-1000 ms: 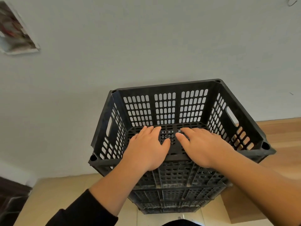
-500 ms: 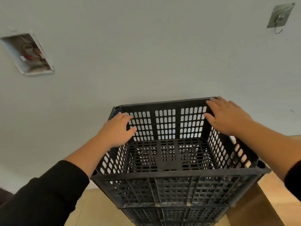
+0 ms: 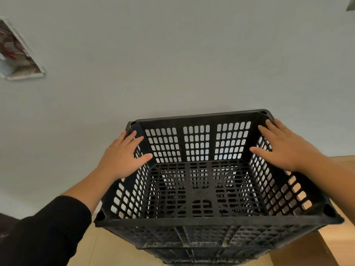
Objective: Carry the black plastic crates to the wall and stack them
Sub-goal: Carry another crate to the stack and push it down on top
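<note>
Black slotted crate [image 3: 201, 189], upright and empty, atop a stack of like crates [image 3: 201, 252], against the wall.

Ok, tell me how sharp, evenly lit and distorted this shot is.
Head view: soft, even light on the wall, no glare; both hands, left and right, and the top crate are sharp; the wall opening at the left edge is smeared; wide-angle splay on the crate.

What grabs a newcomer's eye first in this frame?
The black perforated plastic crate, open side up, fills the lower centre atop a stack of similar crates against the pale wall. The left hand and right hand rest flat on its side rims near the far corners. An open wall recess with exposed wires sits upper left.
</note>
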A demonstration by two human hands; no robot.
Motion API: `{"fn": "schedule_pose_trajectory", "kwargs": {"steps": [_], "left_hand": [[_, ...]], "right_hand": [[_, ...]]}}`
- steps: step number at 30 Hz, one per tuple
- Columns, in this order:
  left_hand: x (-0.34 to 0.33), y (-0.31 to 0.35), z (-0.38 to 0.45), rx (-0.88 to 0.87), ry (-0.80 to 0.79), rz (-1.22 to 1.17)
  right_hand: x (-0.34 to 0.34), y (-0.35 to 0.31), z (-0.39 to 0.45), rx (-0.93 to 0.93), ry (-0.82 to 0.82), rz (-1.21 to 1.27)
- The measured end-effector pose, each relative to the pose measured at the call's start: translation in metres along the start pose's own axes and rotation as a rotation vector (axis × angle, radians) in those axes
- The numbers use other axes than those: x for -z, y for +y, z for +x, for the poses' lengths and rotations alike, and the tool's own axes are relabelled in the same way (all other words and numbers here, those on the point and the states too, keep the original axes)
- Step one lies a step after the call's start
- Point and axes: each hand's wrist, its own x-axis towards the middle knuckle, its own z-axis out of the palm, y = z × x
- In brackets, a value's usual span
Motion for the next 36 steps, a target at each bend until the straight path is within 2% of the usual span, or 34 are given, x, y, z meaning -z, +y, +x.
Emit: {"fn": "schedule_pose_trajectory", "kwargs": {"steps": [4,13,16,20,24,27,36], "left_hand": [[0.0,-0.002,-0.001,-0.008,0.001,-0.027],[-0.01,-0.003,0.002,0.006,0.046,0.139],[-0.001,0.015,0.01,-0.018,0.09,0.055],[0.012,0.054,0.037,-0.111,0.035,-0.064],[0.016,0.097,0.064,-0.18,0.039,-0.078],[0.007,0.119,0.073,-0.165,0.031,-0.077],[-0.006,0.128,0.077,-0.1,0.023,-0.174]], "right_hand": [[-0.001,-0.001,-0.001,0.003,0.006,-0.024],[0.005,-0.011,0.005,0.049,-0.004,-0.152],[0.012,-0.038,0.018,0.145,0.039,-0.107],[0.024,-0.087,0.044,0.23,0.068,-0.054],[0.02,-0.116,0.072,0.196,0.105,-0.025],[0.011,-0.126,0.08,0.143,0.085,-0.002],[0.005,-0.129,0.08,0.13,0.131,0.13]]}}
